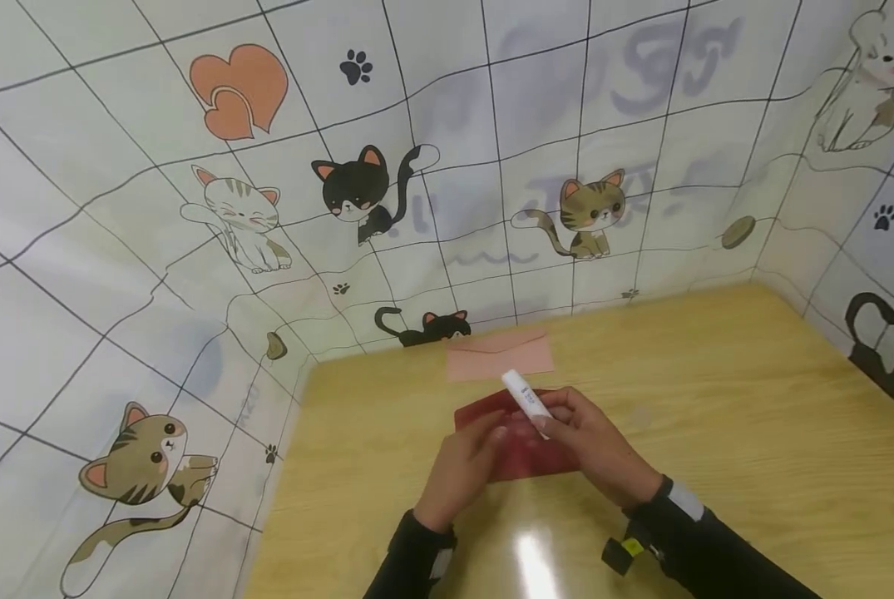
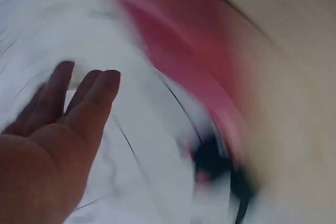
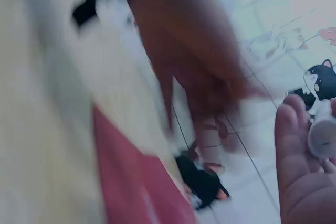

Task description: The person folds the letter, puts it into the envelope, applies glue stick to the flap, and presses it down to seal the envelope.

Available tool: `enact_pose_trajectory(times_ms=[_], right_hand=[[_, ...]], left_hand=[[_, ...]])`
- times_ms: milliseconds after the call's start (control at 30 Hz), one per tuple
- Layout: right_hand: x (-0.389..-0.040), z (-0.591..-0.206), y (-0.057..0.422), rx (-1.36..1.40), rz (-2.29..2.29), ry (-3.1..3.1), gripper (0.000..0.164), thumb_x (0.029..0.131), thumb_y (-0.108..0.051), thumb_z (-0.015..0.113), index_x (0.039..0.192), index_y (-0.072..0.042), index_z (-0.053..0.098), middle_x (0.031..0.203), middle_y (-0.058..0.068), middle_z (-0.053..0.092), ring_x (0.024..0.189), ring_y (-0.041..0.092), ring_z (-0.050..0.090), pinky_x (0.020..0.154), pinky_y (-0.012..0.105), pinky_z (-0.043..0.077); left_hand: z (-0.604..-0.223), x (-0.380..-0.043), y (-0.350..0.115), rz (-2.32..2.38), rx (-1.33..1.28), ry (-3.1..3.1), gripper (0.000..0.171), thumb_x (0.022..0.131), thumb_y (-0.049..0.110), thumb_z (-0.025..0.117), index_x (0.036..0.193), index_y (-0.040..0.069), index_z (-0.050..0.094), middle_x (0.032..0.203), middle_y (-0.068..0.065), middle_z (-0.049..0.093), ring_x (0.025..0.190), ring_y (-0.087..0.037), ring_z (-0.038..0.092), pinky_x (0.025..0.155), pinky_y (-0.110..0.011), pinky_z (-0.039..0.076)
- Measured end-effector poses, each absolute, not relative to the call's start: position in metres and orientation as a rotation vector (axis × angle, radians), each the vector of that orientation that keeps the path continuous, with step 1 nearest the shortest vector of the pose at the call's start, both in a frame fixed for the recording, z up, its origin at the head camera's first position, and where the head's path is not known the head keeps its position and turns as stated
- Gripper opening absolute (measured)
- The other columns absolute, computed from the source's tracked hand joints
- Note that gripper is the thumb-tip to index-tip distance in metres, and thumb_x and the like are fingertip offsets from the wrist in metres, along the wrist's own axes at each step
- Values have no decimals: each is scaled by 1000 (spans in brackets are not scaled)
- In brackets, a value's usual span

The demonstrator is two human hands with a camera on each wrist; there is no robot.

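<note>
In the head view my right hand holds a white glue stick tilted up to the left, pinched between thumb and fingers. It is over a red envelope on the wooden table. My left hand is at the envelope's left side, its fingers overlapping it in this view. From the left wrist, the left hand shows straight fingers with nothing in them, and the red envelope is blurred. The right wrist view shows the glue stick's round end against the right hand's fingers.
A pink envelope lies behind the red one, near the back edge of the wooden table. Cat-printed white sheeting rises behind and at both sides. A small black strap end hangs from my right wrist.
</note>
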State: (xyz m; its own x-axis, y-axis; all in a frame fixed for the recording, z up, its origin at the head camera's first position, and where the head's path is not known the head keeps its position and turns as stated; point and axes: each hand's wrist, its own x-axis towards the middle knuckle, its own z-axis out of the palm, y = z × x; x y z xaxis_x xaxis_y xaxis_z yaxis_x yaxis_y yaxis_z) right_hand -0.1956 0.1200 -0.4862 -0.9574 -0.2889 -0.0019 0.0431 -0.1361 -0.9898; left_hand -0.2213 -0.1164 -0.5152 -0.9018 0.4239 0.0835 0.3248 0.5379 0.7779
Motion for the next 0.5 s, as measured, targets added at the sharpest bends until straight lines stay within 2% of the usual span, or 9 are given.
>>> enact_pose_trajectory(times_ms=[67, 167, 233, 333, 400, 500], right_hand=[[-183, -491, 115, -323, -2256, 1722, 28, 122, -20, 53, 145, -5, 46, 142, 4, 71, 117, 13, 80, 106, 32, 65], [-171, -498, 110, -383, -2305, 1548, 28, 125, -30, 45, 149, -16, 43, 133, -2, 67, 112, 12, 79, 104, 32, 67], [-166, -503, 109, -402, -2331, 1455, 29, 126, -37, 38, 150, -22, 40, 125, -5, 68, 105, 9, 76, 99, 30, 67], [-160, -510, 109, -385, -2380, 1308, 31, 126, -42, 31, 147, -22, 43, 110, -8, 70, 97, 4, 73, 91, 26, 65], [-158, -514, 110, -375, -2407, 1212, 31, 127, -41, 30, 142, -20, 47, 107, -10, 70, 95, 3, 71, 88, 24, 64], [-158, -517, 109, -394, -2433, 1103, 32, 127, -38, 32, 140, -18, 53, 110, -9, 74, 96, 2, 72, 88, 22, 63]], left_hand=[[-501, -217, -111, 1677, 561, 2284, 48, 120, 35, 57, 159, 8, 65, 159, -14, 70, 147, -31, 68, 119, -52, 58], [-491, -213, -98, 1964, 473, 1841, 50, 119, 35, 59, 162, 8, 61, 164, -12, 66, 148, -25, 66, 119, -42, 58], [-490, -210, -92, 2053, 446, 1712, 47, 118, 32, 62, 158, 7, 64, 163, -10, 68, 145, -22, 69, 117, -37, 59], [-493, -209, -89, 2151, 401, 1668, 32, 117, 24, 64, 144, 9, 70, 152, -7, 76, 143, -21, 71, 119, -36, 57], [-495, -208, -90, 2186, 392, 1655, 23, 116, 21, 65, 135, 10, 72, 143, -4, 81, 140, -21, 73, 119, -38, 57], [-495, -207, -91, 2176, 411, 1666, 20, 115, 20, 66, 132, 10, 73, 132, 2, 85, 133, -18, 76, 117, -38, 57]])
